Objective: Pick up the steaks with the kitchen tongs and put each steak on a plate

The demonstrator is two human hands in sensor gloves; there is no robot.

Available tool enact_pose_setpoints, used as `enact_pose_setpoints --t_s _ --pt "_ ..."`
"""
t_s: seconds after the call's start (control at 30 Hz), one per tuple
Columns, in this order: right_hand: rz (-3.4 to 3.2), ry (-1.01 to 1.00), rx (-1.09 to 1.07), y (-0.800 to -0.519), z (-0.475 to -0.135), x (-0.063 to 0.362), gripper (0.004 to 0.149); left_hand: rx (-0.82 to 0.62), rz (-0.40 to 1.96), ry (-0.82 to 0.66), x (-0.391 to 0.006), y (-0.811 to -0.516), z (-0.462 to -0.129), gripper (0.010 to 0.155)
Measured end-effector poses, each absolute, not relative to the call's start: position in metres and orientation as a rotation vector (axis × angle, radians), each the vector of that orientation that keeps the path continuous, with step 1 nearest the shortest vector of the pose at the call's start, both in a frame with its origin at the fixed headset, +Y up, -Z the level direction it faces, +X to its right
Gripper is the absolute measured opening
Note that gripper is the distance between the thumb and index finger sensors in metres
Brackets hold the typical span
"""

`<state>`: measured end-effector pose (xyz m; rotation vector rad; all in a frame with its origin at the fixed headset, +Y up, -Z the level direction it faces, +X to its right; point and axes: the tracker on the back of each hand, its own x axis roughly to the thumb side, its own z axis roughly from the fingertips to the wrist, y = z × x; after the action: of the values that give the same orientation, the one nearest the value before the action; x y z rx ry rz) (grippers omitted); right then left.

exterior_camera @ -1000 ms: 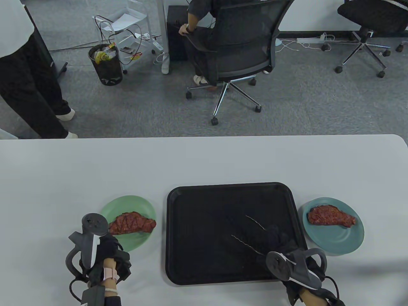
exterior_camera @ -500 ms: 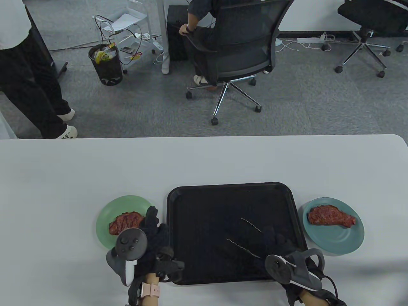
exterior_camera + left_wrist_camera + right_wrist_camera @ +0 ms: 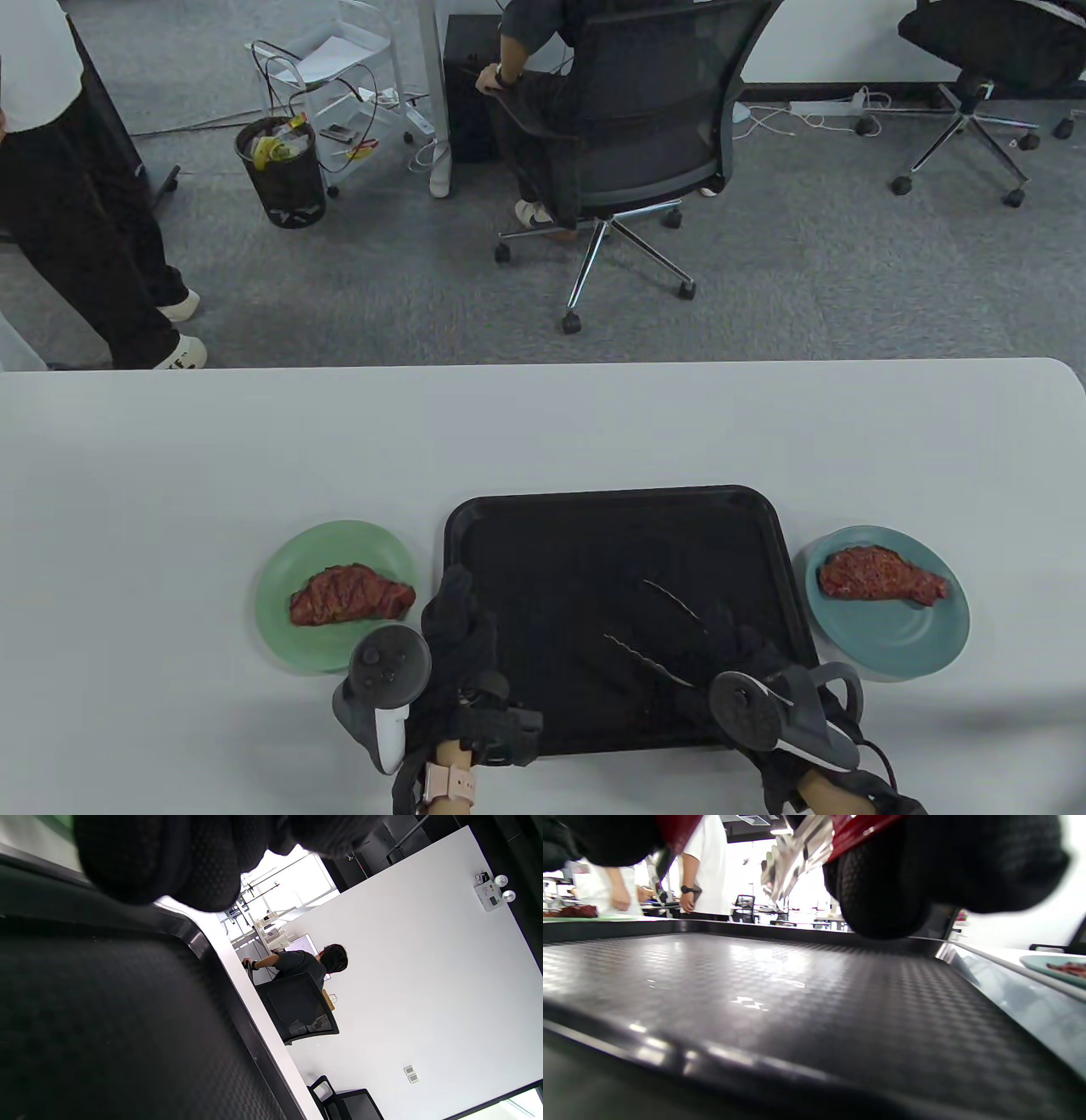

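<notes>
Already each steak lies on a plate: one (image 3: 352,594) on the green plate (image 3: 288,645), one (image 3: 882,575) on the blue plate (image 3: 908,641). Right hand (image 3: 747,654) grips the tongs (image 3: 657,628), tips apart, over the tray (image 3: 594,526). Left hand (image 3: 454,632) rests there, fingers straight, holding nothing. Risk: swinging tongs could knock a plate.

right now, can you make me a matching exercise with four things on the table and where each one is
Things:
1. green plate
2. teal plate
3. tongs
4. left hand

Places:
A. right of the tray
B. over the tray, held by the right hand
C. at the tray's left edge
D. left of the tray

Pairs: 1-D, 2-A, 3-B, 4-C
</notes>
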<state>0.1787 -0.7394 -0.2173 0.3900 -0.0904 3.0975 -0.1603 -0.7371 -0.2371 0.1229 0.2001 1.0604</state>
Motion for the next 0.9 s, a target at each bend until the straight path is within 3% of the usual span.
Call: enact_pose_setpoints --t_s 0.37,0.9 --pt "3.34 -0.052 0.184 -0.762 -0.226 0.177 0.091 0.105 1.069 0.205 -0.165 -0.748 -0.24 0.065" --pt "3.374 0.07 0.14 -0.772 -0.23 0.178 0.09 0.075 1.043 0.193 -0.163 -0.755 -0.243 0.065"
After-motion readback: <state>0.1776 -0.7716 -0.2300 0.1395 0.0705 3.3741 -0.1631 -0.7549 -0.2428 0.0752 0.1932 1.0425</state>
